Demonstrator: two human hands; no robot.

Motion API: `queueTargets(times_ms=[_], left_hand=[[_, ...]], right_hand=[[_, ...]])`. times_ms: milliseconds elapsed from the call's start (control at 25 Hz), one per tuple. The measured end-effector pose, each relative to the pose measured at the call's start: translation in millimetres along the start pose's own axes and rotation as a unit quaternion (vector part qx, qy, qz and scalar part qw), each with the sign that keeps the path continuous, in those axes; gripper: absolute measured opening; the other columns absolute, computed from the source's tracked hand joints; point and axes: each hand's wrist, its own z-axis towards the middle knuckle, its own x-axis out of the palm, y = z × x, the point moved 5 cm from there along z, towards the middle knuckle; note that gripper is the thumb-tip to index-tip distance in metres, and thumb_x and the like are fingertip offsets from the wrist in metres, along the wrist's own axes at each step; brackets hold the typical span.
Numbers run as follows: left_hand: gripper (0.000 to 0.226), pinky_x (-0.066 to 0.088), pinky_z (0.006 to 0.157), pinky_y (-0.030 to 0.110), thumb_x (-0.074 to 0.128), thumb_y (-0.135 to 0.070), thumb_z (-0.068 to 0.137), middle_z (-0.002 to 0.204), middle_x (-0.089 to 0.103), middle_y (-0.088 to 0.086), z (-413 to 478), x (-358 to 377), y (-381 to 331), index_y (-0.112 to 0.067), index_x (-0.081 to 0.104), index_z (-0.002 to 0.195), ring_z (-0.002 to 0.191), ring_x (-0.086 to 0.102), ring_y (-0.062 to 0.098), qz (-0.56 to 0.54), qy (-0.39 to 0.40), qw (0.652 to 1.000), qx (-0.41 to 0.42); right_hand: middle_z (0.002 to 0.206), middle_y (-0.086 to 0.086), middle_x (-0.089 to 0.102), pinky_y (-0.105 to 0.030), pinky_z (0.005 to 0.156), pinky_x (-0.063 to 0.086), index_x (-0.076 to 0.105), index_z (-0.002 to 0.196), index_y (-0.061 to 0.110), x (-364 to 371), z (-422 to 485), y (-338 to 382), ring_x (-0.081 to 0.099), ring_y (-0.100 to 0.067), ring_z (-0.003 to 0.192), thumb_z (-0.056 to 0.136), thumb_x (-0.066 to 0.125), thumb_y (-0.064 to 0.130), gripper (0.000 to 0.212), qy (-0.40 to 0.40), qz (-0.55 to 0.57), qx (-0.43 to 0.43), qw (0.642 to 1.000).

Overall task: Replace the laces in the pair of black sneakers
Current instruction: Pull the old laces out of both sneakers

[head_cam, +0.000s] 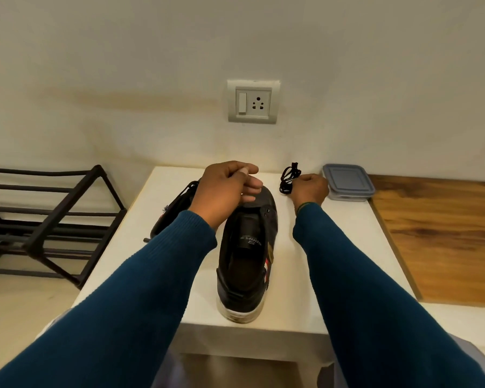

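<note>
Cream wall (pixel 123 65) fills everything beyond the hands, and under it sits the white table (pixel 289 275), with two teal sleeves (pixel 151 289) reaching out over it. Off to the outside of the right hand (pixel 310 191) a wooden top (pixel 445 233) butts against the table's edge. Out past the left hand (pixel 227 189), down on the floor, stands a black metal shoe rack (pixel 39 219).

Now the shoes. One black sneaker (pixel 247 256) stands upright between the two forearms, heel toward the person, toe tucked beneath the left hand, eyelets showing unlaced. The second sneaker (pixel 177 208) sits just outside the left wrist, mostly hidden behind that forearm (a lace is threaded on the part that shows).

A grey lidded container (pixel 347 182) rests just beyond the right hand's outer side, at the table's far corner. Up on the wall, above and between the two hands, there's a socket plate (pixel 253 101) with one switch.

On to the hands! The left hand hovers over the sneaker's toe, fingers curled, thumb tip against the forefinger; I cannot tell whether it pinches anything. The right hand sits low near the tabletop, back to the camera, fingers curled under around the coiled black lace (pixel 289 180), whose loops stick up from its thumb side.
</note>
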Motion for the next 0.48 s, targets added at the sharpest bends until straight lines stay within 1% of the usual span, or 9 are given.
queueTargets(times_ms=[80,160,240,280,320,360,400,440,480], left_hand=[[0.027,0.061,0.077,0.030,0.043,-0.011,0.105,0.089,0.074,0.010,0,-4,2,-0.010,0.070,0.110,0.086,0.072,0.021,0.048,0.000,0.999,0.024],[0.027,0.061,0.077,0.030,0.044,-0.012,0.105,0.088,0.074,0.008,-1,-7,1,-0.012,0.071,0.108,0.083,0.071,0.014,0.101,0.003,0.994,0.048],[0.028,0.060,0.077,0.027,0.044,-0.012,0.104,0.089,0.074,0.004,-2,-14,-4,-0.014,0.071,0.108,0.082,0.070,0.011,0.132,-0.011,0.989,0.074],[0.028,0.059,0.077,0.026,0.044,-0.012,0.104,0.089,0.074,0.002,-4,-19,-9,-0.014,0.072,0.109,0.083,0.070,0.010,0.137,-0.027,0.987,0.086],[0.027,0.057,0.077,0.023,0.045,-0.013,0.103,0.091,0.074,-0.001,-5,-26,-14,-0.015,0.072,0.109,0.084,0.069,0.009,0.145,-0.046,0.984,0.098],[0.027,0.054,0.079,0.020,0.046,-0.014,0.103,0.095,0.074,-0.003,-9,-34,-20,-0.016,0.072,0.110,0.088,0.068,0.007,0.168,-0.064,0.978,0.110],[0.026,0.049,0.083,0.019,0.047,-0.015,0.102,0.102,0.072,-0.006,-13,-43,-23,-0.016,0.072,0.111,0.094,0.066,0.007,0.216,-0.075,0.966,0.119],[0.026,0.045,0.088,0.020,0.049,-0.018,0.101,0.109,0.070,-0.005,-14,-50,-23,-0.016,0.072,0.112,0.101,0.063,0.009,0.280,-0.077,0.949,0.119],[0.025,0.043,0.091,0.024,0.051,-0.022,0.101,0.115,0.066,-0.002,-16,-58,-20,-0.015,0.072,0.112,0.107,0.060,0.014,0.350,-0.076,0.927,0.109]], right_hand=[[0.091,-0.003,0.066,-0.033,0.082,0.056,0.071,0.088,0.008,1,3,-2,0.064,-0.022,0.085,0.090,0.057,0.000,0.016,-0.013,-0.043,-0.015,0.999],[0.090,-0.006,0.066,-0.030,0.074,0.052,0.070,0.087,0.006,1,3,1,0.063,-0.022,0.082,0.092,0.056,0.004,0.016,0.001,-0.074,-0.023,0.997],[0.090,-0.007,0.063,-0.028,0.071,0.047,0.066,0.084,0.007,0,-2,7,0.064,-0.024,0.088,0.095,0.054,0.008,0.016,0.026,-0.096,-0.032,0.995],[0.094,-0.004,0.060,-0.028,0.073,0.045,0.066,0.092,0.006,-1,-8,10,0.063,-0.024,0.093,0.097,0.053,0.010,0.015,0.042,-0.105,-0.042,0.993],[0.100,-0.002,0.057,-0.028,0.077,0.044,0.066,0.106,0.003,-5,-16,11,0.061,-0.024,0.100,0.098,0.053,0.011,0.017,0.057,-0.112,-0.056,0.990],[0.110,-0.003,0.058,-0.029,0.083,0.042,0.062,0.120,0.000,-12,-28,10,0.058,-0.024,0.108,0.099,0.052,0.012,0.026,0.073,-0.115,-0.071,0.988],[0.123,-0.006,0.058,-0.029,0.090,0.041,0.056,0.131,0.000,-17,-40,6,0.056,-0.026,0.118,0.100,0.052,0.016,0.035,0.088,-0.113,-0.076,0.987],[0.134,-0.008,0.056,-0.030,0.097,0.041,0.052,0.137,0.002,-22,-50,1,0.053,-0.027,0.125,0.101,0.052,0.021,0.041,0.097,-0.115,-0.080,0.985],[0.136,-0.009,0.056,-0.032,0.100,0.040,0.053,0.135,0.005,-25,-61,-3,0.053,-0.028,0.125,0.101,0.051,0.029,0.042,0.107,-0.118,-0.087,0.983]])
